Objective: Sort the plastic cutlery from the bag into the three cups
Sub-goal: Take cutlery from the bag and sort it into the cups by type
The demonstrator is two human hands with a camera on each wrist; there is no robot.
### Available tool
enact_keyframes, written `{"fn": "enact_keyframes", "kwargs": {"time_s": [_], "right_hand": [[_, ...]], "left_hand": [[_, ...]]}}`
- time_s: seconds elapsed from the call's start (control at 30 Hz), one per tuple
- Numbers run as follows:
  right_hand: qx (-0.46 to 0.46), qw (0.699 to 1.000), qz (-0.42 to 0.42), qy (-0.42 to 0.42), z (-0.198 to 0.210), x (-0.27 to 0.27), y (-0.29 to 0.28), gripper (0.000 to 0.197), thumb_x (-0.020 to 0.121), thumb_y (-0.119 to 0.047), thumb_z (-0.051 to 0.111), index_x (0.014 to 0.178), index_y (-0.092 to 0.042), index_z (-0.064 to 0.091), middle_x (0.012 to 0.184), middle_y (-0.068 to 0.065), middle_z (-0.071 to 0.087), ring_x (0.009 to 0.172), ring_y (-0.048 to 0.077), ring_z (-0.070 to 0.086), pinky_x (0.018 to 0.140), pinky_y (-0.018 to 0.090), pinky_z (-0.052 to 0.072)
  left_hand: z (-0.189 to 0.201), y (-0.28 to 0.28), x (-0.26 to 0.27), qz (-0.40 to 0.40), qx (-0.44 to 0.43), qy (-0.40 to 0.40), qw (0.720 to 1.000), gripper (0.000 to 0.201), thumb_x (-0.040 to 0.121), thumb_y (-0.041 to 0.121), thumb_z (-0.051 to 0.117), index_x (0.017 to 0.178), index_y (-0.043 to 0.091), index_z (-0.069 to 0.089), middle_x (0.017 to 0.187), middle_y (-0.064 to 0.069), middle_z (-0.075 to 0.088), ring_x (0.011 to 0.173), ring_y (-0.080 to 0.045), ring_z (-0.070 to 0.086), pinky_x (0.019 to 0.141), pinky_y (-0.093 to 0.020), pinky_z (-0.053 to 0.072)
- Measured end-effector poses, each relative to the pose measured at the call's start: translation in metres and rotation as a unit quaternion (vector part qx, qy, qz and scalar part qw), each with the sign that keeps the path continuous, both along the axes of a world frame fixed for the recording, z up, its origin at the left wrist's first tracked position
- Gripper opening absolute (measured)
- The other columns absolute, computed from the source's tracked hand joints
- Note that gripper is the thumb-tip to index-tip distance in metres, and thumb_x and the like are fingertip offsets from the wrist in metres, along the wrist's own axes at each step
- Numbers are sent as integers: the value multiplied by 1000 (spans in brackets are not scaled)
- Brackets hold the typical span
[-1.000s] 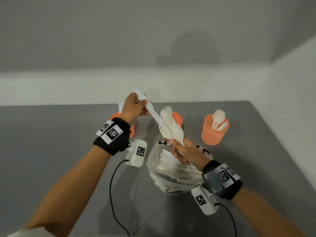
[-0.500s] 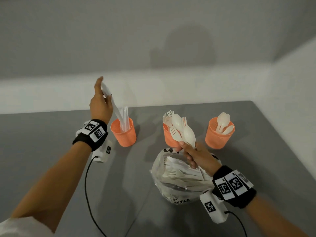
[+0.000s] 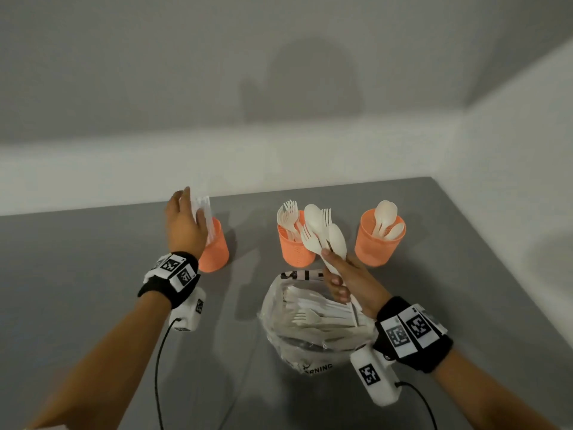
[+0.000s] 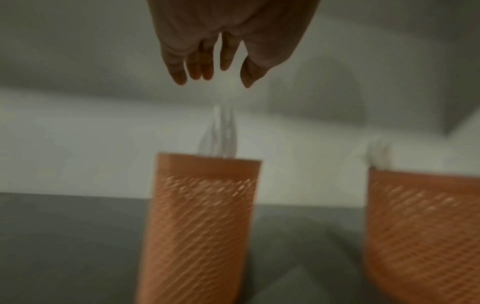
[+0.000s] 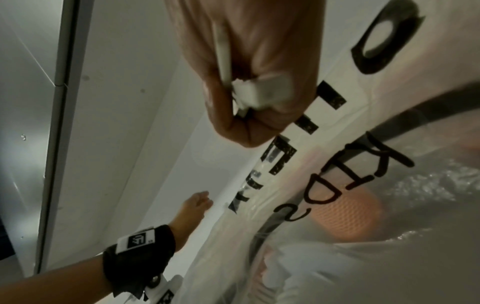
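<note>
The right hand (image 3: 347, 280) grips a mixed bundle of forks and spoons (image 3: 325, 234) by the handles above the bag (image 3: 310, 324), and I think a piece may slip out or land in the wrong cup, because the shapes are crossed together. The left hand (image 3: 183, 225) hangs over the left cup (image 3: 214, 249) with its fingers (image 4: 202, 67) relaxed, spread and holding nothing, the knives (image 4: 221, 133) standing in the cup below. The middle cup (image 3: 294, 246) has forks, the right cup (image 3: 376, 243) spoons, all on a grey worktop (image 3: 77, 274) in a corner of pale walls.
</note>
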State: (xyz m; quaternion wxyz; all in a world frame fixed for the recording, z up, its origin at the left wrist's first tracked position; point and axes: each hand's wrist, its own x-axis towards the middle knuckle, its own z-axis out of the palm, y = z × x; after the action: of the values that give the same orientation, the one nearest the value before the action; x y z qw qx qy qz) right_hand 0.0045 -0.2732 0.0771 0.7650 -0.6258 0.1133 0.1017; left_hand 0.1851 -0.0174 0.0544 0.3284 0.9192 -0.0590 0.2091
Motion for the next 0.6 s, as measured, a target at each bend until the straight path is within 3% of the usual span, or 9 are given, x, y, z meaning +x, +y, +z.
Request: {"fn": "enact_keyframes", "kwargs": {"time_s": [0.1, 0.13, 0.2, 0.33, 0.43, 0.53, 0.6], "right_hand": [[7, 1000, 9, -8, -2, 2, 3, 19, 98, -30, 41, 98, -12, 48, 52, -6, 36, 35, 4, 27, 35, 15, 24], [7, 1000, 10, -9, -3, 3, 4, 19, 98, -30, 41, 100, -11, 47, 52, -6, 37, 35, 4, 27, 36, 15, 23], [10, 1000, 0, -11, -4, 4, 6, 21, 98, -30, 41, 101, -9, 46, 50, -8, 39, 35, 3, 26, 36, 15, 22], [-18, 998, -33, -43, -2, 4, 10, 25, 98, -31, 40, 87, -9, 49, 48, -6, 42, 32, 3, 28, 33, 15, 22], [-56, 995, -36, -69, -1, 1, 13, 28, 98, -30, 41, 80, -11, 51, 48, -1, 45, 32, 5, 31, 34, 14, 23], [-78, 992, -51, -82, -1, -3, 13, 30, 99, -29, 39, 78, -12, 53, 51, 1, 51, 33, 8, 36, 34, 17, 27], [-80, 992, -50, -90, -2, -6, 11, 30, 99, -29, 39, 82, -10, 56, 56, 5, 56, 34, 11, 43, 35, 19, 34]], "left_hand": [[28, -37, -36, -49, -123, -4, 991, 26, 93, 9, 47, 116, 0, 57, 112, -18, 60, 97, -24, 56, 87, -32, 45], [36, -49, -51, -73, -137, 34, 987, 22, 94, 11, 46, 107, 2, 61, 101, -15, 64, 88, -20, 57, 78, -27, 44], [43, -75, -82, -133, -133, 130, 974, 24, 96, 20, 45, 94, 4, 63, 86, -10, 66, 78, -22, 59, 70, -27, 44], [38, -119, -130, -190, -176, 264, 929, 46, 94, 42, 42, 94, 2, 62, 81, -8, 66, 68, -19, 59, 70, -33, 47], [31, -141, -138, -152, -232, 273, 921, 43, 94, 40, 42, 94, 0, 59, 78, -12, 66, 65, -21, 61, 67, -35, 49], [28, -151, -138, -150, -229, 276, 921, 39, 96, 32, 34, 81, 3, 55, 65, -12, 59, 59, -25, 56, 64, -38, 46], [32, -153, -136, -138, -231, 262, 927, 36, 96, 28, 31, 77, 6, 52, 67, -15, 60, 63, -28, 57, 66, -41, 47]]}}
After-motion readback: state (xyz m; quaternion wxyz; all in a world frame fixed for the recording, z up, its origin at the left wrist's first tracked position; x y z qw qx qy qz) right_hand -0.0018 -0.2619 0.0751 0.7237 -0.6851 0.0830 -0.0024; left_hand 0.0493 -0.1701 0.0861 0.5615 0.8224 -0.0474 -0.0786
